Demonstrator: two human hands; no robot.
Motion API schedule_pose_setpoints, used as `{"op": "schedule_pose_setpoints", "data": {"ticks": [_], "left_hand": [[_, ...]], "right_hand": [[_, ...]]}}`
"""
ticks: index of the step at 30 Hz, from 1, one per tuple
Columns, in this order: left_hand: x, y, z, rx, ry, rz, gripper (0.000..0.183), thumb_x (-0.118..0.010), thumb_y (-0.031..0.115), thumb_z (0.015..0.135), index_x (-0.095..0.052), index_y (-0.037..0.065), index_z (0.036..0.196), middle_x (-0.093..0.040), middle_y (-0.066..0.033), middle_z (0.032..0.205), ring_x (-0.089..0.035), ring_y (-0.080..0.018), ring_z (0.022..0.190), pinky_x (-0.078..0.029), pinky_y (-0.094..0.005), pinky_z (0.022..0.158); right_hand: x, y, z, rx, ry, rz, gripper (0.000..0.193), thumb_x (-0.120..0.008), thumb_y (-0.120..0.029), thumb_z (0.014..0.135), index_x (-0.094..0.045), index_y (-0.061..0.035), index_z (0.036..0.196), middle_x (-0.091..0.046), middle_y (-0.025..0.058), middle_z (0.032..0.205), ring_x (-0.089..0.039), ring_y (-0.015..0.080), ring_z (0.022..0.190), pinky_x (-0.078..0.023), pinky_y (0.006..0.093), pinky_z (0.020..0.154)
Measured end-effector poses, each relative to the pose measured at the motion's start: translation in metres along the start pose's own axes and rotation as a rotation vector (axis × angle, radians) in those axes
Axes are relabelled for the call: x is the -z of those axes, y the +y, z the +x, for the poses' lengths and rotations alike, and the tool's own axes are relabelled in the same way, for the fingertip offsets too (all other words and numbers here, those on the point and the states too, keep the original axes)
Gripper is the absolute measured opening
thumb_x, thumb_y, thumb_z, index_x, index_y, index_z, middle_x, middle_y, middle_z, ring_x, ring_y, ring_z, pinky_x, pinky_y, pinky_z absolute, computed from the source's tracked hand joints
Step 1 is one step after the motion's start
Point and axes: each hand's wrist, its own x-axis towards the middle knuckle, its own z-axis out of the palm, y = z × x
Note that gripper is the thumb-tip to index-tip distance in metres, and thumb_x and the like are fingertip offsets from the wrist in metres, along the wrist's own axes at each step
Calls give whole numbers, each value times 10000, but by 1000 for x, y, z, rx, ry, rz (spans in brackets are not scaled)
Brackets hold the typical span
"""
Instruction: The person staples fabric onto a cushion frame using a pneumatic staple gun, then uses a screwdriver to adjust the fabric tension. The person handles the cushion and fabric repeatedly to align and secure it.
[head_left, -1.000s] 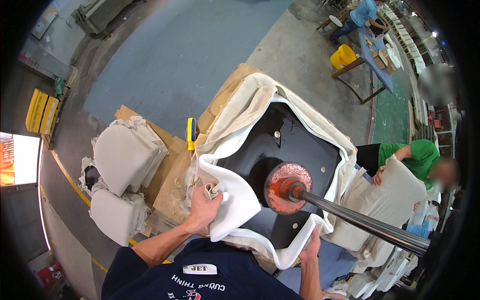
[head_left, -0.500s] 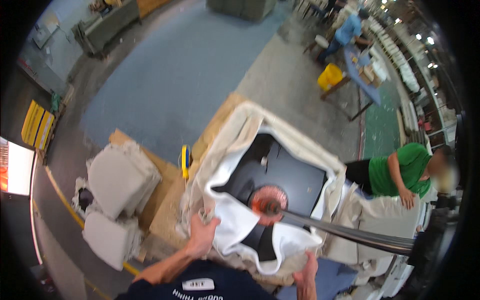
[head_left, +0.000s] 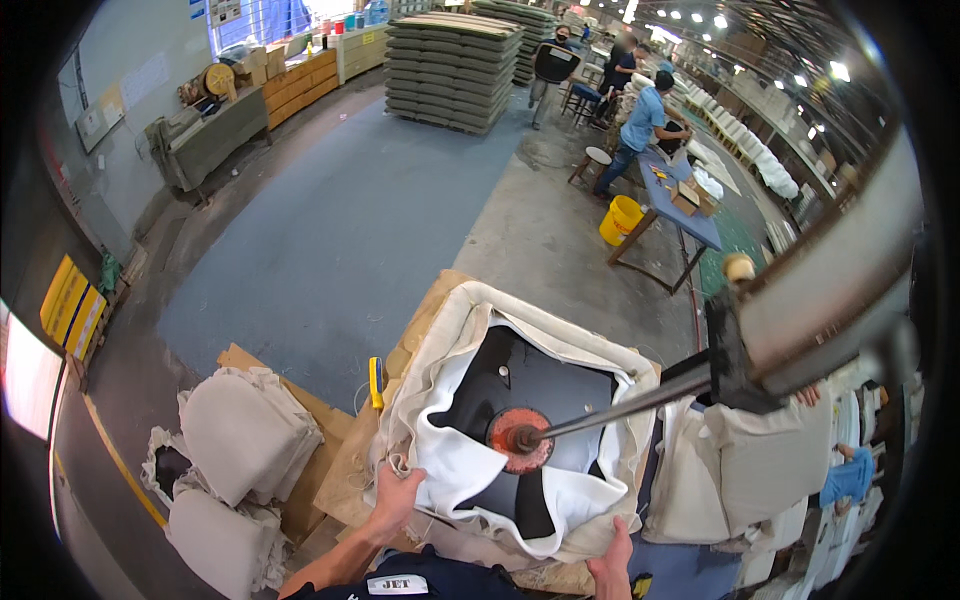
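Note:
A cream fabric cover (head_left: pixel 640 385) with white lining (head_left: pixel 455 455) is wrapped round a seat-like block, its edges folded inward over a black panel (head_left: pixel 530 365). A reddish round disc (head_left: pixel 518 440) on the end of a metal rod (head_left: pixel 630 405) sits against the panel. My left hand (head_left: pixel 397 497) is closed on a bunched edge of the cover at the near left corner. At the near right corner, my right hand (head_left: pixel 611 556) grips the cover's outer side, thumb up; its other fingers are mostly hidden.
Stacked cream covered pads (head_left: pixel 240 435) lie at left beside cardboard (head_left: pixel 335 430). A yellow-handled tool (head_left: pixel 376 382) is by the block's far left corner. More cream pads (head_left: pixel 765 455) sit at right, under a machine arm (head_left: pixel 830 280). People work beyond, near a blue table (head_left: pixel 690 215) and yellow bucket (head_left: pixel 621 220).
The head view has tilted up, showing more of the far room and the machine arm. The person in green at right is no longer visible. Both hands keep their places on the cover.

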Motion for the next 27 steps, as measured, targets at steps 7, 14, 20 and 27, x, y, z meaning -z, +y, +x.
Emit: {"op": "schedule_pose_setpoints", "data": {"ticks": [7,14,20,27], "left_hand": [[39,-19,-8,18,25,-127,420,-641,-31,841,-463,18,1219,-585,-82,1110,-629,-202,968,-536,-355,857],[54,-31,-19,38,26,-150,391,-632,-28,855,-478,16,1211,-585,-96,1130,-607,-205,1036,-515,-365,904],[58,-24,-33,-33,42,-87,277,-656,11,874,-540,10,1126,-606,-66,1064,-594,-163,946,-494,-322,847],[92,-16,-46,0,-48,162,387,-690,132,908,-559,-12,1242,-658,-79,1103,-640,-158,902,-523,-315,760]], "right_hand": [[58,34,-25,72,-52,247,552,-568,-490,984,-511,-106,1376,-582,93,1374,-573,328,1253,-460,532,1046],[91,72,-48,-188,108,231,614,-614,-679,892,-541,-181,1244,-576,37,1184,-550,229,1014,-429,420,839],[81,101,-59,-321,-202,197,500,-533,-599,984,-572,-117,1114,-600,81,982,-578,273,910,-472,445,802],[54,97,-60,-258,-263,-56,479,-524,-570,996,-586,-95,985,-612,93,973,-590,269,887,-494,430,767]]}}
